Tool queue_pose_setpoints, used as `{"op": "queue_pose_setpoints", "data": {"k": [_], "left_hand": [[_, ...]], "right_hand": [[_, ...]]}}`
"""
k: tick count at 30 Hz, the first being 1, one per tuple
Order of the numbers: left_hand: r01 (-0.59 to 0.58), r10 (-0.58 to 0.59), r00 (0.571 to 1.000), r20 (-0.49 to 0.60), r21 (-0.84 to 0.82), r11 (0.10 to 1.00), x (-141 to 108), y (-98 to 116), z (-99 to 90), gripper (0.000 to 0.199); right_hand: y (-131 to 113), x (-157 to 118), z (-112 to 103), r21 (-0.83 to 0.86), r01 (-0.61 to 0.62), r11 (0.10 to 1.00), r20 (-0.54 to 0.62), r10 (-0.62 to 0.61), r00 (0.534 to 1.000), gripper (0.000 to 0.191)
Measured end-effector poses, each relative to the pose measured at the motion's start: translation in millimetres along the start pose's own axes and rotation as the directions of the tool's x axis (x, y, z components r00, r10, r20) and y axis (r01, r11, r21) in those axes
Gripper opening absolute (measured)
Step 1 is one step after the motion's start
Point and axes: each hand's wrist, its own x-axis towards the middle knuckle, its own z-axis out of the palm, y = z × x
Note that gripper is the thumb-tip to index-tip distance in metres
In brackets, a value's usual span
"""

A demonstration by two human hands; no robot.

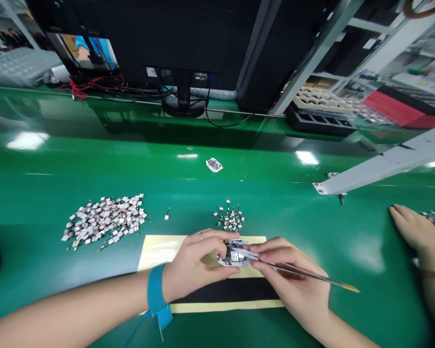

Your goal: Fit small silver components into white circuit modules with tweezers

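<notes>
My left hand point(199, 258), with a ring and a blue wrist strap point(156, 290), grips a small white-rimmed device with an exposed circuit board point(235, 256). In my right hand point(293, 275) are metal tweezers point(252, 254), their tips over the board; a thin shaft with a yellow end point(342, 285) sticks out behind the fingers. I cannot tell whether the shaft belongs to the tweezers. Beneath both hands lies a yellow mat with a black band point(224, 292). Just beyond the device sits a small cluster of silver parts with short leads point(232, 220).
A larger pile of similar parts point(107, 217) lies to the left, with one loose part point(166, 215) beside it. Another device point(214, 165) rests farther back. A slanted white post point(377, 157) and another person's hand point(413, 229) are at right. A monitor stand point(183, 104) stands behind.
</notes>
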Motion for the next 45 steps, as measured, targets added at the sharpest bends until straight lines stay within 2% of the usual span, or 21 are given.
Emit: {"op": "queue_pose_setpoints", "data": {"k": [3,7,9,12,16,21,25,29,32,45], "left_hand": [[-0.032,0.032,0.999,-0.002,0.019,0.999,-1,1,-1.2,0.018],[-0.062,0.061,0.998,0.007,0.032,0.998,0,1,-2.1,0.015],[-0.075,0.074,0.997,0.015,0.032,0.997,0,0,-1.9,0.015],[-0.072,0.071,0.997,0.019,0.027,0.997,0,0,-1.5,0.014],[-0.085,0.084,0.996,0.024,0.041,0.996,-1,0,-1.7,0.011],[-0.098,0.097,0.995,0.023,0.027,0.995,-1,0,-3.1,0.01],[-0.068,0.068,0.998,0.009,-0.019,0.998,1,3,-4.7,0.013],[-0.027,0.027,1.0,-0.001,-0.063,0.998,3,3,-5.1,0.016],[-0.041,0.041,0.999,-0.004,-0.067,0.997,4,3,-4.4,0.016],[-0.044,0.044,0.999,0.001,-0.108,0.993,3,-2,-1.6,0.016]], "right_hand": [[-1,0,-2,0.048,-0.054,0.997,0.001,0.054,0.999,0.02],[-4,2,-8,0.081,-0.09,0.993,0.134,0.079,0.988,0.021],[-4,4,-9,0.064,-0.097,0.993,0.163,0.085,0.983,0.021],[-4,4,-8,0.051,-0.082,0.995,0.151,0.073,0.986,0.02],[-4,1,-2,0.033,-0.037,0.999,0.071,0.035,0.997,0.023],[-5,-1,-1,0.105,-0.085,0.991,0.01,0.084,0.996,0.023],[-6,-1,-6,0.155,-0.072,0.985,0.081,0.06,0.995,0.027],[-7,0,-10,0.116,-0.04,0.992,0.148,0.022,0.989,0.034],[-8,1,-11,0.073,-0.01,0.997,0.187,-0.004,0.982,0.037],[-10,2,-11,0.045,0.043,0.998,0.211,-0.052,0.976,0.036]]}}
